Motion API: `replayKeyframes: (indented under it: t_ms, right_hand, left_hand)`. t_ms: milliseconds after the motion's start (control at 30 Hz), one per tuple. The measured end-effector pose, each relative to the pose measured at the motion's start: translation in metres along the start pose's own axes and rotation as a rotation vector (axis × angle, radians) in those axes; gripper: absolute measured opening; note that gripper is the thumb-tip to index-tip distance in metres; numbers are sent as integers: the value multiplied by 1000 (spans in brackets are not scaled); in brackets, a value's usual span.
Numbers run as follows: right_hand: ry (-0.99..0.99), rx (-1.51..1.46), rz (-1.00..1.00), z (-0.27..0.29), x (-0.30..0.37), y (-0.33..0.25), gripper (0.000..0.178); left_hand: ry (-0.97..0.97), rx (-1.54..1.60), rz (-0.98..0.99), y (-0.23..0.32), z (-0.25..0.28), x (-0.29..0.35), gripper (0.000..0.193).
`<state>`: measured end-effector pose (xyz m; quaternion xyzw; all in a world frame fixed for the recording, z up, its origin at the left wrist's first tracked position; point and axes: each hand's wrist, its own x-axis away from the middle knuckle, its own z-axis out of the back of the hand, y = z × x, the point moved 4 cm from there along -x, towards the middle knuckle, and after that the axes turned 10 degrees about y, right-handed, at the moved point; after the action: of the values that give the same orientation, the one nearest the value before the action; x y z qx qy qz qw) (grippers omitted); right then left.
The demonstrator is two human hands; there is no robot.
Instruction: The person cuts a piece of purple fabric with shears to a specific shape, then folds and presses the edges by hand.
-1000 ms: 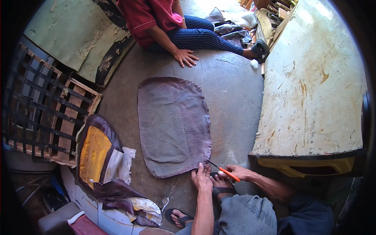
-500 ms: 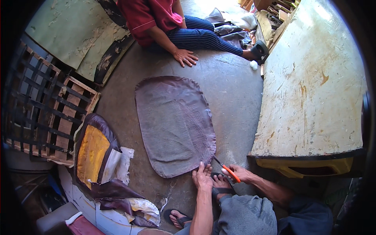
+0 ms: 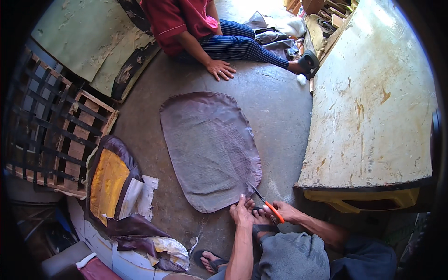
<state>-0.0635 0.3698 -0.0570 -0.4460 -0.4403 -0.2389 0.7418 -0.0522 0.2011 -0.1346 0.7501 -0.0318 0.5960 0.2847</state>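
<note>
Purple-brown cover piece (image 3: pixel 210 149) lies flat on the concrete floor (image 3: pixel 280 107), roughly oval, underside up, near edge right in front of the person's knees.

Left hand (image 3: pixel 241 212): pressed on the near edge of the cover piece, fingers spread and curled over the hem. Grip looks like a pin-down or pinch on the edge; hard to tell which at this size.

Right hand (image 3: pixel 285 211): grip clenched on orange-handled scissors (image 3: pixel 265 203). Blades point up-left into the cover piece's lower right edge, tip touching the frayed border. Can't tell if the blades are apart or closed.

Person's own foot in a dark sandal (image 3: pixel 261 224) sits between the two hands, just behind the edge. The other foot in a flip-flop (image 3: pixel 210 259) is further back left.

Around it:
- Right: big worn cream panel (image 3: pixel 373 102) on a yellow frame (image 3: pixel 368 198), near the cover piece but apart.
- Left: yellow foam cushion (image 3: pixel 107 179) half wrapped in dark torn upholstery, scraps of white lining (image 3: pixel 140 196) beside it.
- Far left: wooden slatted frame with black webbing (image 3: pixel 51 126).
- Top left: green-grey panel (image 3: pixel 88 42) leaning.
- Top: second person seated on the floor, red shirt, striped trousers, one hand (image 3: pixel 221 70) flat on the concrete just beyond the far edge of the cover piece, not touching it.
</note>
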Motion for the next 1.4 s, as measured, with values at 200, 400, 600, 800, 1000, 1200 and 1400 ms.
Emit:
replayKeyframes:
  t_ms: [200,400,600,800,1000,1200,1400]
  right_hand:
    - [-12,17,6,-2,-2,-4,64]
    - [-2,144,4,-1,13,2,76]
    - [75,201,54,2,28,1,93]
    - [120,270,79,2,9,-1,83]
    - [190,236,108,19,-3,11,73]
    - [104,-75,-9,15,3,14,77]
    - [-4,46,-11,-5,2,15,55]
  left_hand:
    - [18,-45,3,-15,1,-2,29]
    - [12,-71,-17,-16,-4,0,29]
    - [70,-116,-56,-13,-17,10,26]
    - [63,-136,-73,-17,-11,1,24]
    - [24,117,34,3,-1,10,24]
    - [79,62,-75,-5,3,6,27]
    - [40,-44,-27,-13,-2,15,34]
